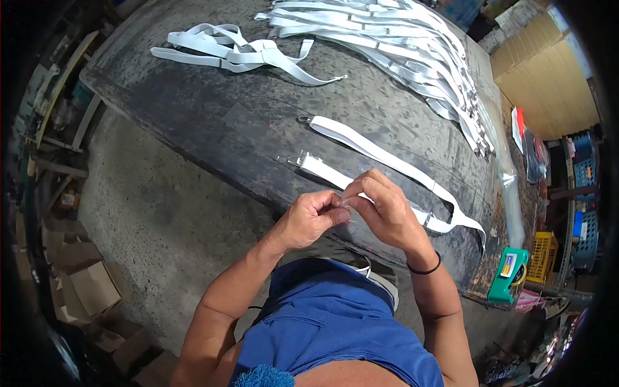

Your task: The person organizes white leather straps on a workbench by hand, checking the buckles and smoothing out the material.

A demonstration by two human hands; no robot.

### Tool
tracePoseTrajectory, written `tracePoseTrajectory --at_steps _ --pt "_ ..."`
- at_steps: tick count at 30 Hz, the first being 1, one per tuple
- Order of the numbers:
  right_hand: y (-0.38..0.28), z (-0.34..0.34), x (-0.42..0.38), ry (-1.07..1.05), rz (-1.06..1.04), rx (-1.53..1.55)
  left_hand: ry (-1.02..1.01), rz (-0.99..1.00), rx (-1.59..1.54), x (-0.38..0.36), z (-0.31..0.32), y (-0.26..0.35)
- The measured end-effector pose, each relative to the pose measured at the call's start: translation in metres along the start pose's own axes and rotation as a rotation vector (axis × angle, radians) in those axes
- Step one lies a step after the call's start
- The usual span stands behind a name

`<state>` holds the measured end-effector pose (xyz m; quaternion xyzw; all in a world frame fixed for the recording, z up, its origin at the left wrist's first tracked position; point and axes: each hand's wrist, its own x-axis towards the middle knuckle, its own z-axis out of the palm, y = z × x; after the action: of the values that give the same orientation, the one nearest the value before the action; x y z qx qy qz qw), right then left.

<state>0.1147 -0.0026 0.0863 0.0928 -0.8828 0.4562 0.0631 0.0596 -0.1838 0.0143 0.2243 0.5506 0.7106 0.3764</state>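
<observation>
My left hand (312, 219) and my right hand (385, 208) meet at the near table edge, fingertips pinched together. Between them is a small, thin, clear-looking piece, too small to name. Just beyond my hands lies a white strap (380, 149) with a metal hook (305, 119) at its far left end. Its other branch (319, 169) ends in a metal clip and passes behind my right hand, where a metal buckle (427, 219) shows. Both branches join at the right.
White straps lie in a long pile (412, 55) at the back, with a smaller tangled bundle (242, 57) at left. A green tape dispenser (507, 276) stands on the right corner of the dark table (213, 122). Cardboard boxes (93, 288) sit on the floor at left.
</observation>
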Motion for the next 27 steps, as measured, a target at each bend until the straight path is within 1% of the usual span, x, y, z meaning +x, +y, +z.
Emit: tracePoseTrajectory --at_steps 1,3,4,5,7,8,10,11,13,14,15,17,18,20,21,23,24,25,27 --pt "0.005 0.0 0.008 -0.008 -0.005 0.005 0.023 0.031 0.012 0.0 -0.004 -0.003" --pt "0.024 -0.003 0.028 0.038 -0.145 0.03 0.06 0.006 0.002 -0.003 -0.011 -0.005" --pt "0.035 -0.005 0.04 0.051 -0.061 0.046 0.084 -0.019 -0.008 -0.005 -0.015 -0.005" --pt "0.046 -0.005 0.055 0.078 0.017 -0.073 0.09 -0.016 -0.002 -0.007 -0.018 -0.005" --pt "0.067 0.006 0.083 0.183 0.06 -0.247 0.111 -0.023 -0.102 -0.009 -0.024 -0.005" --pt "0.081 0.015 0.092 0.185 0.05 -0.244 0.143 -0.008 -0.076 -0.011 -0.024 0.0" --pt "0.101 0.032 0.106 0.226 -0.007 -0.517 0.188 0.038 -0.056 -0.015 -0.03 -0.002" --pt "0.103 0.037 0.108 0.23 -0.016 -0.514 0.228 0.079 -0.043 -0.017 -0.034 -0.002" --pt "0.1 0.045 0.11 0.133 0.041 -0.664 0.266 0.099 0.005 -0.018 -0.039 0.002" --pt "0.105 0.046 0.11 0.114 0.025 -0.591 0.305 0.098 0.002 -0.017 -0.041 0.004" --pt "0.105 0.043 0.109 0.115 0.017 -0.59 0.344 0.098 -0.003 -0.016 -0.045 0.006" --pt "0.102 0.038 0.105 0.032 0.011 -0.434 0.332 0.087 -0.018 -0.012 -0.049 0.013" --pt "0.094 0.032 0.101 0.037 0.003 -0.436 0.349 0.05 -0.03 -0.008 -0.046 0.021" --pt "0.068 0.017 0.088 -0.011 0.064 -0.236 0.355 -0.001 -0.063 0.001 -0.047 0.027" --pt "0.059 0.011 0.081 -0.007 0.057 -0.241 0.353 0.008 -0.061 0.006 -0.048 0.029" --pt "0.043 0.001 0.065 -0.029 0.017 -0.135 0.239 -0.017 -0.177 0.017 -0.049 0.036" --pt "0.035 -0.004 0.056 -0.043 0.032 -0.121 0.217 -0.047 -0.239 0.021 -0.044 0.044" --pt "0.029 -0.009 0.049 -0.033 0.029 -0.126 0.208 -0.042 -0.234 0.026 -0.044 0.047" --pt "0.02 -0.018 0.034 -0.087 -0.012 -0.007 0.023 -0.067 -0.395 0.034 -0.046 0.045"
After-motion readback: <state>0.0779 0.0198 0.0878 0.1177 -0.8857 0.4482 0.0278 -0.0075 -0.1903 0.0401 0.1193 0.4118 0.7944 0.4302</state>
